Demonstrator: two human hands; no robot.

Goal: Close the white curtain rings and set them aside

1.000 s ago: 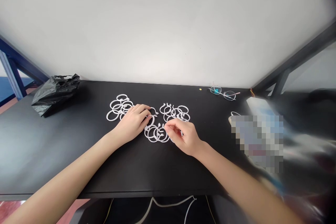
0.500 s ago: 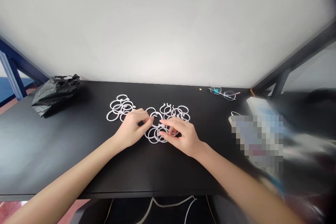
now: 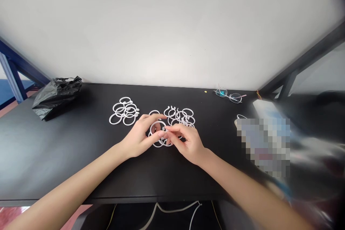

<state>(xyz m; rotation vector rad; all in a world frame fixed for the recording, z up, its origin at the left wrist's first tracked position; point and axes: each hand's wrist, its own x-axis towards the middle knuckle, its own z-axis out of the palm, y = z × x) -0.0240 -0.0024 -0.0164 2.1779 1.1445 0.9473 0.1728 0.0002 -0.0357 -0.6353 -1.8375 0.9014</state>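
Note:
Over the middle of the black table, a white plastic ring (image 3: 158, 122) is held up between my two hands. My left hand (image 3: 141, 133) curves around its left side, with the thumb at the lower edge, fingers behind and the index finger stretched over the top. Thumb and forefinger of my right hand (image 3: 187, 138) pinch the ring's right side, where its small fastening ends sit. Below and behind lie more loose white rings (image 3: 188, 112), some with open ends, partly hidden by my hands. To the left rests a group of several white rings (image 3: 118, 107) with small tabs.
A crumpled black plastic bag (image 3: 58, 95) sits at the back left of the table (image 3: 107, 172). Eyeglasses (image 3: 229, 96) lie near the wall at the back right. On the right are a pixelated item and a white box (image 3: 265, 109). Cables hang below the front edge.
My left hand has shifted from a pinch at the ring's upper left to a wider hold around it. The ring has come slightly down and nearer, and my right fingers have closed on its right side.

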